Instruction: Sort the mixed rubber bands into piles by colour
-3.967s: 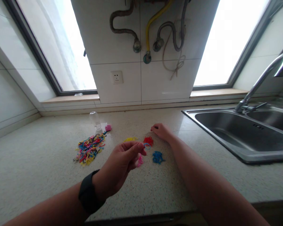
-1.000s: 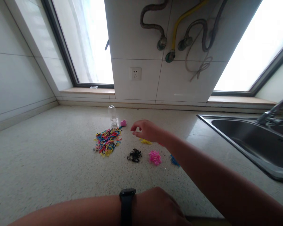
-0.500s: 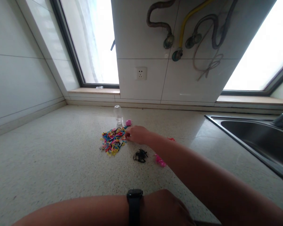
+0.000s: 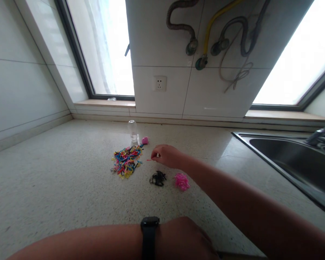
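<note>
Bands of many colours (image 4: 126, 160) lie in a messy, mixed pile on the speckled counter (image 4: 78, 187), to the left of the two hands. I can see red, blue, yellow, pink and black ones in it. Just behind the pile is a clear bottle (image 4: 132, 130), standing up. Beside the bottle, a bit to the right, sits a small pink thing (image 4: 144, 140), close to the back end of the pile. Next comes a thin red band (image 4: 149, 160), sticking out to the left from the fingertips of the right hand (image 4: 166, 156). That hand pinches it, with thumb and finger closed at the tips and a little round gap behind them. Nearer the front, a black watch (image 4: 149, 225) is on the left wrist. A small heap of black bands (image 4: 157, 178) lies in front of the right hand. Further right is a heap of bright pink bands (image 4: 181, 181), near the right arm. The left hand (image 4: 185, 236) is low down by the front edge. Its fingers are hidden, so I cannot tell how open it is or if it has anything. Far right is a shiny metal sink (image 4: 284, 159), with a tap (image 4: 321, 134) behind it.
</note>
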`<action>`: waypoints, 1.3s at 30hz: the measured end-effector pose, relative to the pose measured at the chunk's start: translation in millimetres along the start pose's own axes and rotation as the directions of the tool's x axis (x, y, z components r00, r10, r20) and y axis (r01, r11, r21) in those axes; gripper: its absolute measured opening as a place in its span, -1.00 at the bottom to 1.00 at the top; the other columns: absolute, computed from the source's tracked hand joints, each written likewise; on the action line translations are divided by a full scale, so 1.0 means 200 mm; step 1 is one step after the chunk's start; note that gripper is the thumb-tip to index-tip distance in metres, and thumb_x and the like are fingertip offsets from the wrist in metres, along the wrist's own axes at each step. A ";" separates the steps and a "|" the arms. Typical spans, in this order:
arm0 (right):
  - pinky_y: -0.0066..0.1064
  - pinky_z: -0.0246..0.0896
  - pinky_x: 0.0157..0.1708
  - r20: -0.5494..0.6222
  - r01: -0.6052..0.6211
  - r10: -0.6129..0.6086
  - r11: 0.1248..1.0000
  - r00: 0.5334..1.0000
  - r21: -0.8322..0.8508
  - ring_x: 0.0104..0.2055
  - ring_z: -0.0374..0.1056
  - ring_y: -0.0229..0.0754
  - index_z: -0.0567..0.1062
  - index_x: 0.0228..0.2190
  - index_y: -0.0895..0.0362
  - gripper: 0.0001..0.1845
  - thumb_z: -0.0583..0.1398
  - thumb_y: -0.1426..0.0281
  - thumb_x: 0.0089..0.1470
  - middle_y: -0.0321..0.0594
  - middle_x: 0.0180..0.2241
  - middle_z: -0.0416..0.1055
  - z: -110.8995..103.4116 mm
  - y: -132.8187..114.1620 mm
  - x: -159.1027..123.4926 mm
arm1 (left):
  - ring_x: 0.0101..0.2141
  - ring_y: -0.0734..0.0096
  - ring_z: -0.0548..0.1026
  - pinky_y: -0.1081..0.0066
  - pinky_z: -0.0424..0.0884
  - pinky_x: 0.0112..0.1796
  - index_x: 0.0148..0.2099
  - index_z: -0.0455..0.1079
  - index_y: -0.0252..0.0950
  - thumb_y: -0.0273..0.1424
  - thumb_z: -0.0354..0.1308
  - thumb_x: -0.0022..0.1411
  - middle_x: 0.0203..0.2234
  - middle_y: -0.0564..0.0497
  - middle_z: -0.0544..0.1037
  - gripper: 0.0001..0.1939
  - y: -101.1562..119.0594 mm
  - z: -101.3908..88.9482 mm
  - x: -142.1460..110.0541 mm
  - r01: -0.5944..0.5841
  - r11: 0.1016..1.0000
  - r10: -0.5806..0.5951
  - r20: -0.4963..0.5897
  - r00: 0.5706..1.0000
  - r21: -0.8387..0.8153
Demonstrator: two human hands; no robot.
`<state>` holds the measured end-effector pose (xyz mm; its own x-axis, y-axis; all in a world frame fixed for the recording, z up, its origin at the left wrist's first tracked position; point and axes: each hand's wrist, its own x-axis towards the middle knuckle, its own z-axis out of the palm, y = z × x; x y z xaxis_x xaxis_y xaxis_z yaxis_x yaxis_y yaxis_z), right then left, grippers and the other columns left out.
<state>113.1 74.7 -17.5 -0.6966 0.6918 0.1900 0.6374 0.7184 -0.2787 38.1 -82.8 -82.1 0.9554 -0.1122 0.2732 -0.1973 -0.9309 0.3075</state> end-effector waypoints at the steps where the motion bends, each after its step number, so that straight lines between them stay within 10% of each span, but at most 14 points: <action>1: -0.43 0.16 -0.25 -0.024 -0.009 0.010 0.999 1.000 0.040 -0.30 0.39 -0.23 0.61 -0.30 0.13 -0.87 0.24 0.41 0.12 -0.18 -0.30 0.54 -0.03 0.01 -0.04 | -0.36 0.37 0.49 0.40 0.34 -0.46 0.17 0.18 -0.12 -0.18 -0.05 0.40 -0.31 0.11 0.58 -0.65 0.00 0.01 0.00 0.002 1.000 -0.002 -0.007 1.000 0.001; 13: -0.42 0.22 -0.43 -0.355 -0.157 0.355 0.863 0.865 0.479 -0.46 0.26 -0.28 0.56 -0.36 0.13 -0.81 0.24 0.26 0.09 -0.25 -0.46 0.44 -0.22 0.13 -0.59 | -0.34 0.43 0.47 0.44 0.33 -0.43 0.02 0.31 -0.20 -0.25 0.00 0.39 -0.38 0.10 0.54 -0.76 -0.01 0.03 0.00 -0.043 0.999 0.042 -0.107 0.993 -0.008; 39: -0.45 0.18 -0.52 -0.448 -0.008 0.460 0.704 0.767 0.710 -0.46 0.22 -0.30 0.52 -0.47 0.10 -0.81 0.35 0.26 -0.09 -0.30 -0.52 0.34 -0.25 0.09 -0.63 | -0.50 0.53 0.27 0.45 0.22 -0.53 -0.51 0.01 -0.26 -0.36 -0.04 0.42 -0.49 0.12 0.46 -0.59 0.03 -0.01 0.02 -0.056 0.998 0.051 -0.172 0.984 -0.025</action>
<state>228.6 3.2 1.0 -0.0934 0.8938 0.4387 0.2200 0.4483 -0.8664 40.9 -87.7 -78.2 0.8918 -0.0980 0.4416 -0.2562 -0.9140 0.3147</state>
